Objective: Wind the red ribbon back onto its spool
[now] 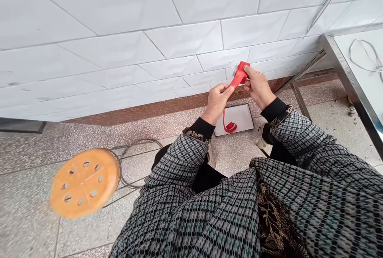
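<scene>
Red strip (238, 77): held up between both hands, seen past the far edge of the white tray (243, 118); a pale piece (235, 70) sits beside its upper end.
Left hand (217, 102): fingers pinching the lower part, thumb on top.
Right hand (257, 85): fingers grasping the wider upper end, thumb pressed on its face.
Loose curl (230, 127): lies towards the tray's near edge, left of the near right corner, below a red length hanging by the left hand.
Stretch between hands: the step looks like laying the strip flat or winding it.
Thumbs: the next move likely calls for even tension without twisting.
</scene>
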{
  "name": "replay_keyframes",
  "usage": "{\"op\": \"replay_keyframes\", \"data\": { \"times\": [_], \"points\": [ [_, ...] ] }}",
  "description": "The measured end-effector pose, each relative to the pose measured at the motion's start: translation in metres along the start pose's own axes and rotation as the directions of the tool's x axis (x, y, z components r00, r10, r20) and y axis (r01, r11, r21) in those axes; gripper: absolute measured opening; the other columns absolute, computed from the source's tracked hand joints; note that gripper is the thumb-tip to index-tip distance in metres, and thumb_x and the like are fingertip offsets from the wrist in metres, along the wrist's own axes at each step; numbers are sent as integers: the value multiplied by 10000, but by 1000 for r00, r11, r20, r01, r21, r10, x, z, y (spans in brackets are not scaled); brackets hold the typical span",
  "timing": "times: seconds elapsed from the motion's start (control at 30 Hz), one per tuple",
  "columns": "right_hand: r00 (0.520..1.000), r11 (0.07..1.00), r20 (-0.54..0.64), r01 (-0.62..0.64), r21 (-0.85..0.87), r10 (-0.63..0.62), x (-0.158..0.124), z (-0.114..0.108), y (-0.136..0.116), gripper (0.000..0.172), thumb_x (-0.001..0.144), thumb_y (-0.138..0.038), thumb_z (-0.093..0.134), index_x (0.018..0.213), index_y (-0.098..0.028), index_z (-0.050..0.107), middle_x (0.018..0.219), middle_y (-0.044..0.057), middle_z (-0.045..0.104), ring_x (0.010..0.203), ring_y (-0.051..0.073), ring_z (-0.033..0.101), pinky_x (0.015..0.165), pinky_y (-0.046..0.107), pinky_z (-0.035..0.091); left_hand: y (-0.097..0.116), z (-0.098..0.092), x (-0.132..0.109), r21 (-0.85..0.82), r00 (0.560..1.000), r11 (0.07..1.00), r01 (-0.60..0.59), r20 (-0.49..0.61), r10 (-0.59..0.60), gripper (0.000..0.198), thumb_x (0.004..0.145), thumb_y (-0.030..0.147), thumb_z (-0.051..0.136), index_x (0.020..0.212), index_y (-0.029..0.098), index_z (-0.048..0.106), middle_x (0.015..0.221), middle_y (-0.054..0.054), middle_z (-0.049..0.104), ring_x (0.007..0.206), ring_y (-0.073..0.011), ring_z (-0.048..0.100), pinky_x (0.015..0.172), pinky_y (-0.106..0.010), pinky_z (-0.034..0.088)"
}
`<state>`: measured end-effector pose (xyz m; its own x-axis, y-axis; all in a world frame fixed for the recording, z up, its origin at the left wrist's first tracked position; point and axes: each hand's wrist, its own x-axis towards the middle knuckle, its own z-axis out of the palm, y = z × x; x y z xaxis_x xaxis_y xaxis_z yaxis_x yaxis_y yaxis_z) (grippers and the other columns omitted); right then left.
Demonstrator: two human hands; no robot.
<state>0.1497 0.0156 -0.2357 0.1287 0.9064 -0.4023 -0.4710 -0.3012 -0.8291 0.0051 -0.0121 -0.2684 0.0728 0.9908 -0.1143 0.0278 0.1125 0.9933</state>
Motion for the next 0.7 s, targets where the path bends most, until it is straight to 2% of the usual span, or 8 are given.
{"op": "replay_keyframes", "data": {
  "times": [0.1,0.2,0.3,0.4,0.47,0.57,0.63,0.7],
  "points": [
    [996,992,2,-94,78,94,6,-7,-1,306,1015,-318,706,813,-205,506,585,-93,435,434,39,270,390,157,222,6,1,-5,118,993,986,-116,10,115,176,874,280,727,769,168,640,647,35,525,611,-94,427,595,-230,351],
    [981,969,51,-194,151,188,5,-11,-4,244,1048,-257,636,846,-202,510,582,-105,449,406,24,226,379,137,210,4,2,-7,219,988,963,-157,31,154,211,850,263,743,715,170,611,631,48,473,605,-91,372,593,-239,306],
    [959,937,102,-282,208,266,-1,-11,-12,233,1074,-218,579,856,-202,500,568,-109,456,374,11,216,358,119,192,-7,2,-7,184,992,975,-121,52,114,295,867,320,754,689,174,568,618,54,423,591,-86,334,571,-230,278],
    [919,880,143,-393,267,367,-7,-11,-22,259,1101,-186,507,844,-198,477,535,-110,435,342,0,237,332,98,182,-21,2,-3,50,999,999,-4,50,2,221,852,339,796,899,190,638,617,71,459,528,-74,323,514,-212,252],
    [879,836,187,-475,275,438,-10,-13,-26,247,1105,-192,502,858,-192,496,530,-102,445,331,-1,255,318,89,197,-26,0,1,-35,997,998,53,55,-51,434,808,312,849,1183,227,649,628,82,512,481,-67,336,481,-203,250],
    [820,783,250,-568,254,515,-14,-16,-27,218,1094,-212,532,878,-186,527,525,-92,450,324,5,263,300,87,228,-22,-8,5,-116,980,987,113,175,-92,899,736,275,912,1531,299,493,650,81,568,436,-64,374,441,-204,267],
    [784,751,271,-617,237,559,-18,-17,-26,232,1091,-225,542,863,-188,520,516,-94,428,321,8,260,291,89,234,-15,-15,7,-121,947,980,159,299,-116,1070,681,266,944,1610,317,416,680,79,597,408,-47,360,412,-200,257],
    [746,719,285,-661,213,602,-22,-19,-24,246,1096,-235,535,855,-187,515,516,-98,414,320,7,259,289,88,236,-8,-22,7,-91,905,978,190,402,-138,1148,617,271,974,1615,297,406,733,74,634,394,-27,352,390,-190,254]
  ]
}}
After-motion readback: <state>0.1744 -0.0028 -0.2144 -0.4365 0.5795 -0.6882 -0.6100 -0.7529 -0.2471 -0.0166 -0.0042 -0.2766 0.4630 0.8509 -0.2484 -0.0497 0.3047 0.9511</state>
